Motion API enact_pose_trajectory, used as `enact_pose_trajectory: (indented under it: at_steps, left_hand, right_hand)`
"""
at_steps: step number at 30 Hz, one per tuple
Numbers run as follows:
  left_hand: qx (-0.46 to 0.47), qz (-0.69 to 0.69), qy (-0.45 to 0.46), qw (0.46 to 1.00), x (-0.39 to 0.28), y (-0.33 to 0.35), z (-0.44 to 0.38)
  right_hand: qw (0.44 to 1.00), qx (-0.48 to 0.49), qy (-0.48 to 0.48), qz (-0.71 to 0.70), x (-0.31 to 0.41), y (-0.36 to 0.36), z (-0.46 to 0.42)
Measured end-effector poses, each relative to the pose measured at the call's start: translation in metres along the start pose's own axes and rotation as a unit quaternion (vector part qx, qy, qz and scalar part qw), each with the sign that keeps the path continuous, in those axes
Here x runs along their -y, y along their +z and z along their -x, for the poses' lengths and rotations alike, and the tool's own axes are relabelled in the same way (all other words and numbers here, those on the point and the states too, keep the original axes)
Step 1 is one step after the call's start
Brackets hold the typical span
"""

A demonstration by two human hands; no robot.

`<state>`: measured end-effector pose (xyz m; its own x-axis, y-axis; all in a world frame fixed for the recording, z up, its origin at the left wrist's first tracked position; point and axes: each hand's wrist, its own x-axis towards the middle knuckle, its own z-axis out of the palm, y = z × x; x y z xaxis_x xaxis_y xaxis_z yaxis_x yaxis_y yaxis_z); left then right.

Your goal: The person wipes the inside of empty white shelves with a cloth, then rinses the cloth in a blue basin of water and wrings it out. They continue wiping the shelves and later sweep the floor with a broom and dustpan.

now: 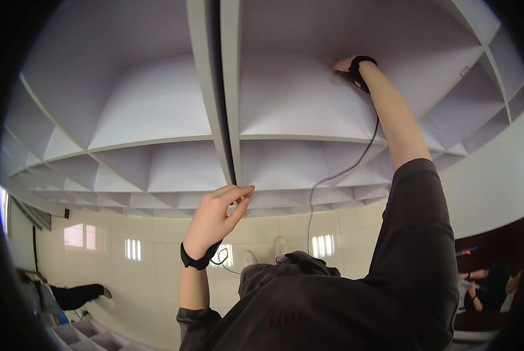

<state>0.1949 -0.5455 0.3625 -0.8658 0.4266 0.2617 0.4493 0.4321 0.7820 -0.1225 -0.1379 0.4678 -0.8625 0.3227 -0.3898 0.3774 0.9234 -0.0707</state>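
Note:
My right hand (343,64) reaches deep into a large compartment of the white shelving unit (288,101), close to its inner surface. The fingers are blurred and partly hidden behind the wrist. A faint pale patch lies beside them; whether it is a cloth or a reflection is unclear. My left hand (218,210) hangs in front of the lower compartments, near the upright divider (232,87). Its fingers are half bent, the thumb stands apart, and nothing shows in it. Black wrist straps (362,72) with thin cables are on both wrists.
A dark cable (314,197) runs from my right wrist down past the shelf edges. Below are glossy floor tiles (156,272) and my light shoes (280,248). One person (77,296) is at the lower left, beside another shelf unit (90,335); somebody else (485,285) is at the right.

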Motion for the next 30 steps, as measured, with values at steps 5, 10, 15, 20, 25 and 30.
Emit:
enact_pose_trajectory:
  at_steps: [5,10,15,20,25,30]
  left_hand:
    - [-0.047,-0.02,-0.023,0.998,0.003,-0.005,0.017]
    - [-0.039,-0.03,-0.013,0.999,-0.007,-0.001,0.005]
    - [-0.003,0.003,0.005,1.0,-0.013,0.012,-0.022]
    - [0.051,0.028,0.089,0.994,-0.017,0.031,-0.052]
    - [0.113,0.051,0.143,0.982,-0.017,0.056,-0.075]
    - [0.165,0.111,0.163,0.966,-0.021,0.094,-0.08]
  right_hand:
    - [0.997,-0.05,-0.028,0.042,0.008,0.004,-0.049]
    - [0.993,-0.062,-0.054,0.079,-0.003,0.013,-0.044]
    - [0.981,0.011,-0.119,0.155,0.004,0.03,0.035]
    - [0.97,-0.009,-0.149,0.194,-0.016,0.047,0.111]
    - [0.968,-0.052,-0.176,0.169,-0.063,0.082,0.119]
    - [0.945,-0.211,-0.241,0.07,-0.108,0.129,0.154]
